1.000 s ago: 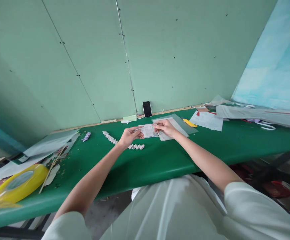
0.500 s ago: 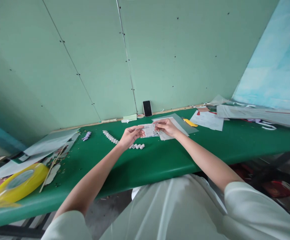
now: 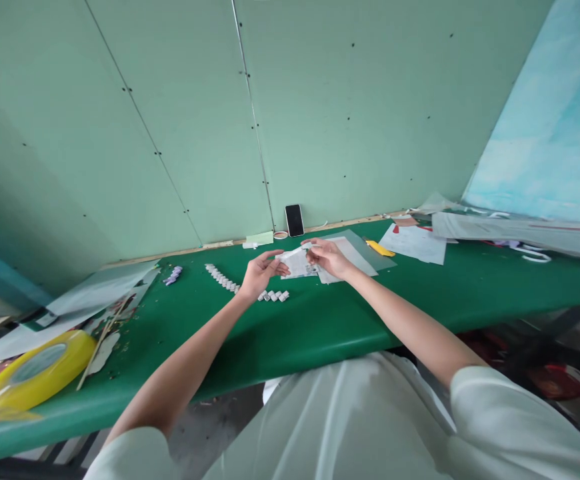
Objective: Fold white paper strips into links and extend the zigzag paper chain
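Note:
A small printed sheet of paper (image 3: 296, 263) is stretched between my two hands above the green table (image 3: 265, 343). My left hand (image 3: 261, 272) pinches its left end, and my right hand (image 3: 329, 257) grips the upper right part, where the paper looks bent. Behind and below my left wrist lies a zigzag chain of folded paper (image 3: 223, 278), partly covered by that hand. White sheets (image 3: 353, 257) lie flat beneath my right hand.
A phone (image 3: 295, 220) leans on the wall. A yellow cutter (image 3: 380, 248) and papers (image 3: 415, 243) lie to the right. On the left are a big yellow tape roll (image 3: 77, 360), thin sticks (image 3: 101, 343) and a small purple folded piece (image 3: 173, 275).
The paper was held flatter before; its upper right part is now bent at my right hand's fingers. My right fingers have shifted slightly left, while my left hand stays almost in place.

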Demonstrator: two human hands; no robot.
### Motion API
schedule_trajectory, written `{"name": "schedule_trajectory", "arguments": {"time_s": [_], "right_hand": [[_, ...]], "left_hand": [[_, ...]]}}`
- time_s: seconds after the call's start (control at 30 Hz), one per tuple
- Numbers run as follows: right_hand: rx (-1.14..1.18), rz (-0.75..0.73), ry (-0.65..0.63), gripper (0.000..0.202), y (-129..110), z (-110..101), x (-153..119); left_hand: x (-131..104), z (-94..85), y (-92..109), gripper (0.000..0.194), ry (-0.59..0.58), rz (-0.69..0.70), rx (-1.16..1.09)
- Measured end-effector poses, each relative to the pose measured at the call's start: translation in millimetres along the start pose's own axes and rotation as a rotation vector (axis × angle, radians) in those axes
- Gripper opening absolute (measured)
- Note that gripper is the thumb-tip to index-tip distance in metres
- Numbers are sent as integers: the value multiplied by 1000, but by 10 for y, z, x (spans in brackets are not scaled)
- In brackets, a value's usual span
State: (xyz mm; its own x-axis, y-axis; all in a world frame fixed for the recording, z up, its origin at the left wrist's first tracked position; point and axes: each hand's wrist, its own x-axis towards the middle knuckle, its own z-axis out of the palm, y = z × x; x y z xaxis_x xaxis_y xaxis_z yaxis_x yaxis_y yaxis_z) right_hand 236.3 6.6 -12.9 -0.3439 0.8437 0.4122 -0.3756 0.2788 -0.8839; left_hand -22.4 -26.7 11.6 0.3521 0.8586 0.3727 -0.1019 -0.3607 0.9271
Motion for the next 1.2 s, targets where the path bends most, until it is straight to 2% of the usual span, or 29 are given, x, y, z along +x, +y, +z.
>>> {"name": "schedule_trajectory", "arguments": {"time_s": [0.13, 0.23, 0.37, 0.67, 0.83, 1.07, 1.2], "right_hand": [[21, -13, -14, 44, 71, 122, 12], [-95, -18, -16, 40, 136, 253, 4], [-128, -60, 88, 36, 169, 378, -16], [-237, -87, 86, 35, 110, 396, -80], [-292, -74, 44, 38, 75, 435, -97], [-318, -52, 10, 37, 137, 530, -88], [-341, -52, 16, 52, 107, 439, -48]], "left_hand": [[-2, 33, -58, 63, 43, 16, 4], [-35, 100, -91, 61, 8, -3, 27], [-78, 183, -92, 58, -48, -38, 27], [-138, 248, 36, 48, -145, -149, 34], [-133, 241, -14, 53, -149, -136, 127], [-132, 230, -70, 56, -153, -112, 119], [-122, 245, -96, 57, -143, -130, 109]]}}
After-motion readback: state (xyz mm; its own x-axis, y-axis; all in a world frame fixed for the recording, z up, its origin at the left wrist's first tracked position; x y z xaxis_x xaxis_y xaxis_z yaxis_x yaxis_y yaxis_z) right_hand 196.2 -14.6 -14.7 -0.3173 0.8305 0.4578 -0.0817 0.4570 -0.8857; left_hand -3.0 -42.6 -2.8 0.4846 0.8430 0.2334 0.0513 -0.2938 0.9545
